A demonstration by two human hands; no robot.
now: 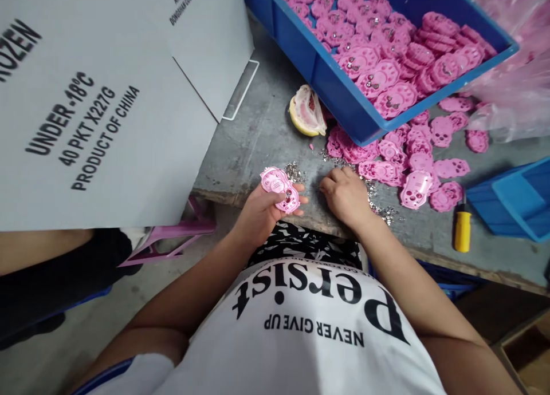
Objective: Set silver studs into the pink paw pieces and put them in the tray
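My left hand (262,209) holds a pink plastic part (280,189) at the table's near edge, pinched between thumb and fingers. My right hand (344,193) rests knuckles-up on the grey table (258,143), fingers curled down into a scatter of small silver screws (369,192). Whether it holds a screw is hidden by the fingers. More loose pink parts (412,166) lie just to the right of that hand.
A blue bin (344,97) full of pink parts stands at the back. A piece of pomelo peel (306,111) lies beside it. A yellow-handled screwdriver (463,229) and a smaller blue tray (515,203) are at right. A large cardboard box (107,97) fills the left.
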